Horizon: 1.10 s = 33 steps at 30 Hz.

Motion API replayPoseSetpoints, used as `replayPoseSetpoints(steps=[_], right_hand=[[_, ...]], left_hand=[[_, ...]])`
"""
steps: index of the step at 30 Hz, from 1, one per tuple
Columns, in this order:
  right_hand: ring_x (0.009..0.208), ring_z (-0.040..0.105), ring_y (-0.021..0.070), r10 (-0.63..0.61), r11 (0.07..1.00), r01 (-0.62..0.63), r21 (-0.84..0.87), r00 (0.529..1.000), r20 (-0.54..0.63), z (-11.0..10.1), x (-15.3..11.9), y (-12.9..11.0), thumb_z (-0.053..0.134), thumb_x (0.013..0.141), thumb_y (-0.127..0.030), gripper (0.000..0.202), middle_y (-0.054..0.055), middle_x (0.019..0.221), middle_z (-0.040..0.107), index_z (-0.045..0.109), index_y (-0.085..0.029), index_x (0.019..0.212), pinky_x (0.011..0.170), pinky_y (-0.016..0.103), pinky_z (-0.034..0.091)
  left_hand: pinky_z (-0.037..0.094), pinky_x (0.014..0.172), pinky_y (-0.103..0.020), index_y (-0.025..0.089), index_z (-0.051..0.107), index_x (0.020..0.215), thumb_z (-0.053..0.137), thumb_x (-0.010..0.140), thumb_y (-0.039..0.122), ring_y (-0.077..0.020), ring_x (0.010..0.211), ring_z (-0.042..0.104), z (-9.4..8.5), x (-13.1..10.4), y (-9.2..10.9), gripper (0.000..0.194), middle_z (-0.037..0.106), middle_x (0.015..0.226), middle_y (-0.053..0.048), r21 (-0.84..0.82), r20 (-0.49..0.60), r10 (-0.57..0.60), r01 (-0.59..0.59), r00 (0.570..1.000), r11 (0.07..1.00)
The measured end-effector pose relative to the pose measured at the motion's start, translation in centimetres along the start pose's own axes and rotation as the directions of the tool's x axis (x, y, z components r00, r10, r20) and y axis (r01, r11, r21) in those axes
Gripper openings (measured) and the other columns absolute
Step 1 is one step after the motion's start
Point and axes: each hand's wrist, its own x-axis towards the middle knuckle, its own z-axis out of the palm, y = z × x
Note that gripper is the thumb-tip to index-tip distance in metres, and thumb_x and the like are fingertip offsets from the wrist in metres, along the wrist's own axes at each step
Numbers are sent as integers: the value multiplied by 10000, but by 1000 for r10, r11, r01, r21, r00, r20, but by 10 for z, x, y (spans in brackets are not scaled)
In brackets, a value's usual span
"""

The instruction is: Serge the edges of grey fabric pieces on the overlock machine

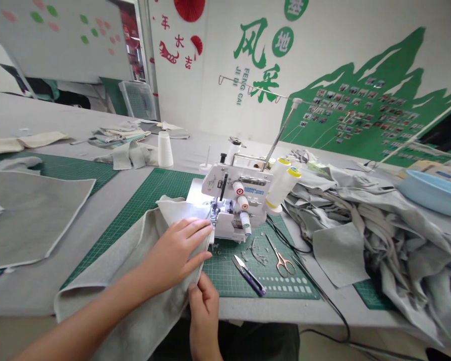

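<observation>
A grey cloth piece (128, 250) runs from my lap over the table edge up to a white overlock sewing machine (231, 228), whose lamp lights the needle area. My left hand (176, 250) lies flat on this cloth, fingers stretched towards the presser foot. Just below it, my right hand (205, 306) pinches the cloth's right-hand edge between thumb and fingers. Purple-handled thread snips (252, 281) and small scissors (281, 260) lie on the green cutting mat (225, 288) right of my hands. The cloth under the presser foot is partly hidden by my left fingers.
A big heap of grey cloth (391, 210) covers the right side, with a light blue basin (432, 193) behind it. Sewn cloth panels (33, 215) lie at left. White thread cones (281, 185) stand beside the machine; black cables (289, 238) trail off the table edge.
</observation>
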Motion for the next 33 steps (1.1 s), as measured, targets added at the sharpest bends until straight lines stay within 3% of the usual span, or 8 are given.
replayPoseSetpoints(steps=[3,14,20,28,33], right_hand=[[649,384,142,-28,999,27,-38,1000,-3,0,-1,5,510,899,-358,278,-40,645,407,508,-207,665,637,250,395],[654,367,137,-30,999,29,-35,999,-32,-2,-2,10,506,935,-432,308,-31,687,457,526,-206,727,599,236,374],[656,385,140,-18,1000,19,13,990,-138,-3,0,10,527,937,-477,338,-38,692,434,505,-217,721,612,230,406],[690,448,149,-54,998,60,20,973,-225,-3,-2,9,467,986,-508,355,-29,734,474,544,-220,793,646,229,429],[648,441,147,-95,995,96,-7,974,-205,-4,-5,14,479,983,-477,333,-39,703,471,530,-226,770,610,229,420]], left_hand=[[407,1098,-478,173,545,1376,610,947,325,-286,1306,484,3,-2,2,460,567,1429,-102,22,-13,-5,5,1000,1000],[412,1080,-482,180,533,1385,623,931,361,-303,1286,496,8,0,7,498,560,1414,-120,68,-37,-27,29,999,997],[425,1084,-502,167,527,1389,636,917,365,-316,1304,493,6,0,7,523,556,1413,-140,42,-32,-29,30,999,999],[437,1108,-462,193,527,1397,624,925,319,-289,1316,505,-2,-17,14,498,553,1439,-114,27,-21,22,-21,1000,999],[447,1102,-485,178,503,1419,610,932,353,-307,1316,511,0,-24,22,529,545,1450,-132,69,-21,7,-6,1000,998]])
